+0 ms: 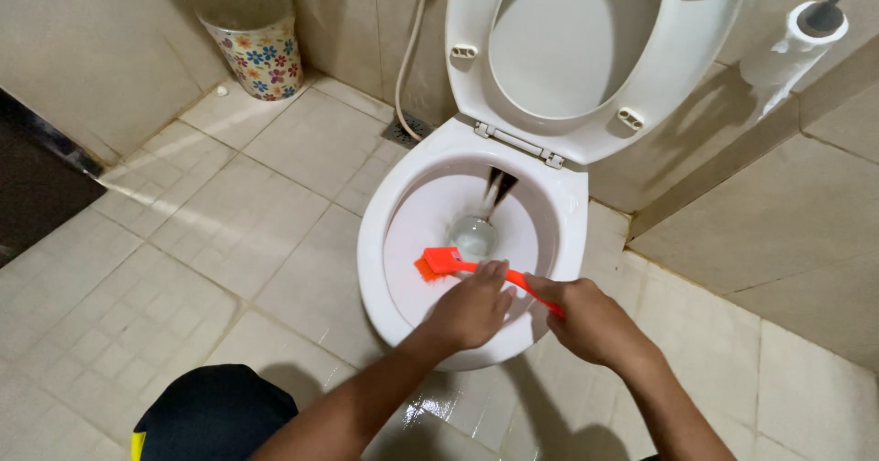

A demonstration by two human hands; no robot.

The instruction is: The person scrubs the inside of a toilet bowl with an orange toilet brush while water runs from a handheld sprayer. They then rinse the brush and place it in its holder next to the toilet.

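Two bare hands share one bright orange plastic scrubbing brush [455, 266], held over the near half of the white ceramic toilet bowl [374, 241]. Nearest the camera, at the bottom edge, a dark garment with a yellow trim [212, 415] shows over the wet, pale square floor tiles [247, 223].

The right hand [591, 319] is curled closed around the far end of the thin orange handle, above the bowl's near right rim. The left hand [472, 307] lies over the middle of the handle with its fingers [494, 271] bent and pressed down just behind the bristle head; whether the thumb wraps underneath cannot be told.

The brush head rests against the inner wall of the bowl, just beside the water pool at the drain. For the scrub to go well, it seems best that the left hand gives the downward pressure while the right steers, keeping the bristles flat on the ceramic and the strokes short, so little splashes onto the tiles.

Farther off, the white seat and lid [568, 49] stand raised. A white toilet paper roll on a dark holder [795, 44] hangs at the right wall, a pale hose [409, 49] runs down the back wall, and a flower-patterned waste bin [258, 44] stands in the far left corner.
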